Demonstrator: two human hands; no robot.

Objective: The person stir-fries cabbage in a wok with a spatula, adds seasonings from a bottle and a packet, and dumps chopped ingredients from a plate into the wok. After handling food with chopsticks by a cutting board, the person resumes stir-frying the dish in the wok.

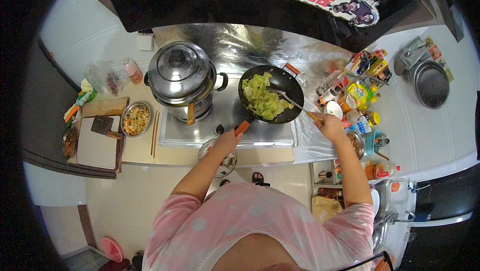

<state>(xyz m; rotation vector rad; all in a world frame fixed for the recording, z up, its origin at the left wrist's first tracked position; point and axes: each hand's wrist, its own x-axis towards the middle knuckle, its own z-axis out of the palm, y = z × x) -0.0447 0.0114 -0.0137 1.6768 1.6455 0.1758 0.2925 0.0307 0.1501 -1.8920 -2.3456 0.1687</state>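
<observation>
A black wok (294,98) sits on the right side of the steel gas stove (229,136). Chopped cabbage (262,96) fills its left and middle part. My left hand (224,142) grips the wok's wooden handle (243,127) at the front. In my right hand (330,125) is the wooden grip of a metal spatula (290,99); its head reaches in among the cabbage and is partly hidden. Beneath my left wrist, a glass bowl (229,166) with food stands at the counter's front edge, partly covered by my forearm.
A lidded steel steamer pot (180,72) stands on the stove's left. Further left are a bowl of shredded vegetables (136,118), chopsticks (155,133), and a cleaver (103,125) on a cutting board (96,151). Seasoning bottles (354,96) crowd the right. A range hood (240,12) overhangs the back.
</observation>
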